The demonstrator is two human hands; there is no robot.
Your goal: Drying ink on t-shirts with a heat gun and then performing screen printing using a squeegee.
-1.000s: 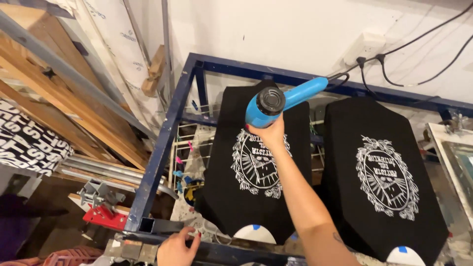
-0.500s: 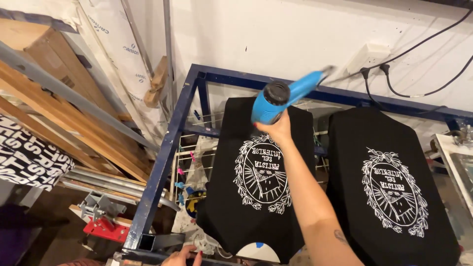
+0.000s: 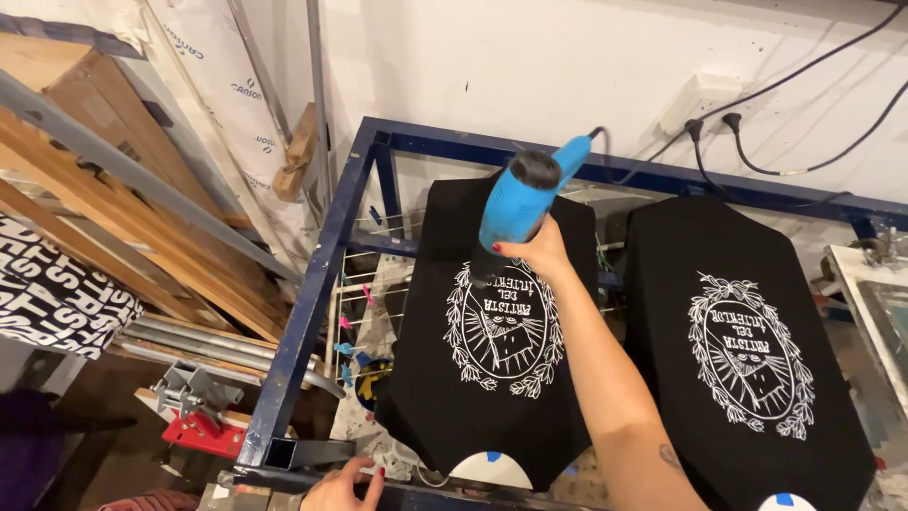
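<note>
My right hand grips a blue heat gun and holds it over a black shirt stretched on a platen. The gun's nozzle points down at the shirt's white oval print. A black cord runs from the back of the gun toward the wall. My left hand rests on the dark blue metal frame at the bottom edge of the view, fingers spread and holding nothing. A second black shirt with the same white print lies on the platen to the right.
Wooden boards and metal rails lean at the left, with a red clamp below them. A white power strip with plugged cords hangs on the white wall. A screen frame sits at the right edge.
My right hand has tilted the heat gun and moved it lower over the print. My left hand stays on the frame, now near the bottom edge of the view.
</note>
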